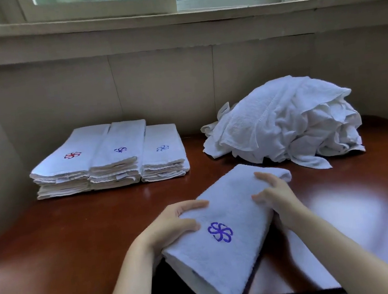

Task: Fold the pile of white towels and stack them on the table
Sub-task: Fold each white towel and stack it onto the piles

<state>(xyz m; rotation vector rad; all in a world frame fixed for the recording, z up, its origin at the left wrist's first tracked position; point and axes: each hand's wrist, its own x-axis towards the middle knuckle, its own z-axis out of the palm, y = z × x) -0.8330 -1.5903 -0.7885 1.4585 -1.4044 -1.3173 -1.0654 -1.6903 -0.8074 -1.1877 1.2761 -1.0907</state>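
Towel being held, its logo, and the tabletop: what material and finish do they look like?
Folded towel: probably cotton terry, matte white, going by its fuzzy napped surface; the exact fibre cannot be told.
Purple logo: embroidered thread or print, too soft to tell which.
Table: reddish-brown wood or veneer with a glossy lacquer, going by the bright reflections on it.

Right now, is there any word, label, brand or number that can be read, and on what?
No readable text.
On the nearest folded white terry towel: blue pinwheel emblem, no letters.
On the three stacks of folded white towels: red and blue emblems, no letters; sewn edge tags too small to read.
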